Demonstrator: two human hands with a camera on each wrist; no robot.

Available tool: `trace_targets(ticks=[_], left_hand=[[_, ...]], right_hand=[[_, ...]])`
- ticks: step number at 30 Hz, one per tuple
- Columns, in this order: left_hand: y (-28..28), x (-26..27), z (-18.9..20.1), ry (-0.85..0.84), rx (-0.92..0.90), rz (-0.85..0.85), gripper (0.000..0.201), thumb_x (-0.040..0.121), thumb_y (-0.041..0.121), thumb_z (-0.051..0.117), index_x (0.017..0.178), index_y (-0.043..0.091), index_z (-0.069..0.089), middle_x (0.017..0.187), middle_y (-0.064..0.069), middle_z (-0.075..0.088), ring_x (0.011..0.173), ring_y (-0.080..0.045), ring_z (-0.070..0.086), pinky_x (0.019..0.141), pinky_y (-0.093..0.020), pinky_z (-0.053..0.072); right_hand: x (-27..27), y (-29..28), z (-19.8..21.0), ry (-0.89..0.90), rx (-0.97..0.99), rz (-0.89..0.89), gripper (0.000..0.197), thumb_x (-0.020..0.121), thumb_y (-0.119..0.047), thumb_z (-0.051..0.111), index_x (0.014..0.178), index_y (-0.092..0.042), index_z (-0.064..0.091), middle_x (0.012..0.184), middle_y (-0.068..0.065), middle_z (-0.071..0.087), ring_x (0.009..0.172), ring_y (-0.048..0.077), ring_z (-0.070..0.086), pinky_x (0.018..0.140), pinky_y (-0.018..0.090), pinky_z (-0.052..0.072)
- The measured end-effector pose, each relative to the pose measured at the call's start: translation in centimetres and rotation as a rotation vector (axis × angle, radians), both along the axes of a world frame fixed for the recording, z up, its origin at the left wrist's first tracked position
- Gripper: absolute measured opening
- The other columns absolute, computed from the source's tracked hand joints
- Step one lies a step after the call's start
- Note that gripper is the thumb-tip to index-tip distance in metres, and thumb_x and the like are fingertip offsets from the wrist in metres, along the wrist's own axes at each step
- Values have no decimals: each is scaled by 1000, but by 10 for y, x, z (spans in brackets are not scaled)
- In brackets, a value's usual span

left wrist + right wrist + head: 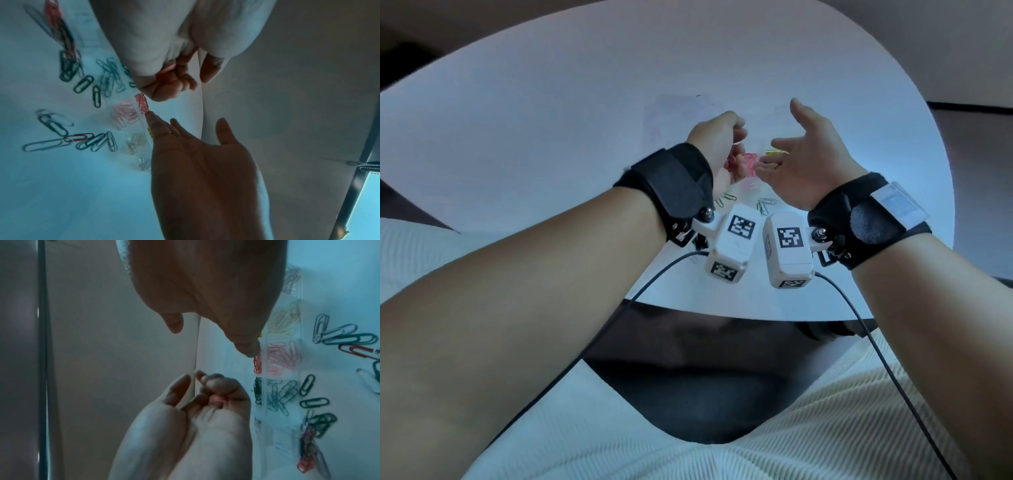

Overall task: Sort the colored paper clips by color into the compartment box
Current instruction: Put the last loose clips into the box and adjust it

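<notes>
A clear compartment box (267,340) lies on the white table, with pink clips (281,356), red clips (257,365), dark green clips (257,391), blue-green clips (281,394) and pale yellow clips (285,321) in separate cells. My left hand (179,81) hovers over the box, fingers curled round a red paper clip (166,73). My right hand (185,129) is beside it, palm turned inward and fingers straight, holding nothing. One of its fingertips (150,114) is at the edge of the red cell (141,104). In the head view both hands (736,133) (787,137) cover most of the box.
Several loose paper clips lie on the table near the box: green and silver ones (82,84), a red one (80,137), and a dark chained bunch (308,446). The round table's near edge (722,308) is close to my lap. Wrist camera cables (619,308) hang over it.
</notes>
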State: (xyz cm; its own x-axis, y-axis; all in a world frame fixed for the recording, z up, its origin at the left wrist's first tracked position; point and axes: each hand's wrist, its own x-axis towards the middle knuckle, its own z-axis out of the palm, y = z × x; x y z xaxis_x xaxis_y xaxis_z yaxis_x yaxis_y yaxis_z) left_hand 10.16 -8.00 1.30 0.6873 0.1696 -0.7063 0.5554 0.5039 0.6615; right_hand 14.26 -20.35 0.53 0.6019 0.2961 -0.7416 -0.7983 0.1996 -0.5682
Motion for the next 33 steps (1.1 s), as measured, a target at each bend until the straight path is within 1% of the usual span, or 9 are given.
trace_targets(ticks=[4,10,13,17,20,23,25,28,33], left_hand=[[-9,12,-3,-30,113,-21,16,92,9,47,77,5,52,69,-7,48,56,-17,46,52,-24,45],[-7,17,-8,3,161,-143,14,95,18,47,85,9,48,79,-7,39,67,-19,38,59,-26,35],[-2,13,-11,-27,155,-167,12,96,19,46,88,10,46,78,-6,37,63,-15,35,56,-23,31],[7,0,-10,-106,267,-179,19,95,18,49,106,6,58,97,-8,54,84,-19,53,78,-26,48],[15,-14,-7,-201,501,-240,19,93,9,46,99,9,64,91,-5,57,74,-18,55,69,-29,54],[24,-29,-8,-237,749,-377,20,91,10,48,89,20,65,83,3,61,72,-15,60,67,-30,55],[32,-37,-8,-224,941,-499,17,90,15,50,87,24,65,85,6,62,72,-14,59,64,-24,50],[46,-46,-9,-136,1166,-743,16,87,20,49,90,28,63,88,7,61,80,-19,58,70,-26,44],[59,-70,-20,-18,1285,-1062,15,82,22,52,88,34,58,95,6,62,84,-22,59,69,-29,43]], right_hand=[[1,-4,3,-30,-15,-15,73,96,-50,50,145,0,30,143,28,35,138,36,36,105,37,40],[3,-4,4,-135,-54,-44,62,98,-44,50,143,-4,38,142,26,42,134,34,43,107,37,42],[4,-7,0,-224,-153,-13,45,97,-44,51,119,-6,60,124,18,60,114,26,61,89,30,53],[1,-11,4,-340,-220,75,37,101,-32,43,86,-5,64,89,14,72,84,27,73,71,32,59],[-3,-18,8,-431,-385,432,34,96,-21,44,74,-4,64,68,13,70,56,27,66,54,30,53],[-6,-27,-1,-507,-697,863,25,94,-20,55,80,-4,69,72,9,72,59,23,67,59,31,57],[-7,-34,-15,-590,-896,988,16,91,-21,65,83,-9,72,76,7,72,65,20,69,64,30,59],[-11,-39,-41,-804,-1090,818,14,85,-21,73,96,-14,77,90,5,74,73,17,66,73,23,53],[-19,-37,-72,-845,-1087,722,35,83,-28,75,115,-16,72,108,4,72,101,19,64,95,27,48]])
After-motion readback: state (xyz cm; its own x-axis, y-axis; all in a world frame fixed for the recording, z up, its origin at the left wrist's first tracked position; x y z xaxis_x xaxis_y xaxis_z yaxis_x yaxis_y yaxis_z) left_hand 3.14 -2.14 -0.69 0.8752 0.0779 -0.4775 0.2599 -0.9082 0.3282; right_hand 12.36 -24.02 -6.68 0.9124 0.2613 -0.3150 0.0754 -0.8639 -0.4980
